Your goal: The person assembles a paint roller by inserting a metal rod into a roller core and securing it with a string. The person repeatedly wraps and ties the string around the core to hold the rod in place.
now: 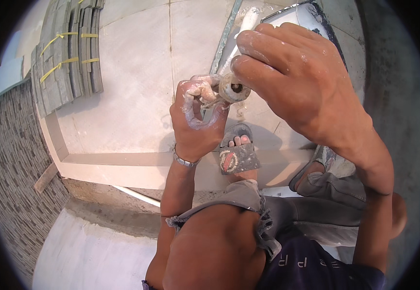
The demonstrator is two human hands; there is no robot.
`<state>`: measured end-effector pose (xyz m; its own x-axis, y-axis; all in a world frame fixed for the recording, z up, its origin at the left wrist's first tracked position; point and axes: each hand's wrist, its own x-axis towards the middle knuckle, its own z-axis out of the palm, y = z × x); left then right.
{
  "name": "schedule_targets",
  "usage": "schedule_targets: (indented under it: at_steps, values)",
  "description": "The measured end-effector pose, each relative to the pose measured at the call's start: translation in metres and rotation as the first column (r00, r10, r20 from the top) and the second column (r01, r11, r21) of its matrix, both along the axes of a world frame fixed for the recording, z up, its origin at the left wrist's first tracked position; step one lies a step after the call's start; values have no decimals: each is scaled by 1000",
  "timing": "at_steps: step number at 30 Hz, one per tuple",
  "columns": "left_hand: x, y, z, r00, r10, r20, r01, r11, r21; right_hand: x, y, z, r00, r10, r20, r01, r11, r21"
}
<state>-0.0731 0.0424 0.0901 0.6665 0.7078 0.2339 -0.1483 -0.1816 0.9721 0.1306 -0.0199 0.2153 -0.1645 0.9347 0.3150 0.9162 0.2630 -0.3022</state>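
Where left fingers (201, 90) curl, they hold a cylinder (226, 88); right fingers (258, 70) adjoin.

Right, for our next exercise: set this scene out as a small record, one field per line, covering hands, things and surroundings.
Left hand: white-smeared, fingers curled at a round-ended piece
Right hand: fingers at the same piece; exact grip hidden
Piece: dark hole in its end
Upper left: grey slabs bundled with yellow straps
Upper right: dark-rimmed white tray-like item
Footwear: stained dark sandal
Floor: pale tiles
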Motion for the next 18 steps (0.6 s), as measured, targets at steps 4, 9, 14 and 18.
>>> schedule_targets:
  at_steps: [4,9,14,18]
  values:
    - [15,-7,-8,985,150,90,-163,974,160,-19,-13,-19,942,-219,-253,242,968,62]
    - [30,-11,-5,967,227,117,-255,893,370,-41,-33,-13,610,-502,-613,453,856,-250]
    - [37,-8,-6,935,234,267,-325,867,378,-48,-50,-1,460,-510,-727,398,850,-344]
    - [33,-9,5,930,203,306,-305,891,336,-39,-59,18,438,-541,-718,349,838,-418]
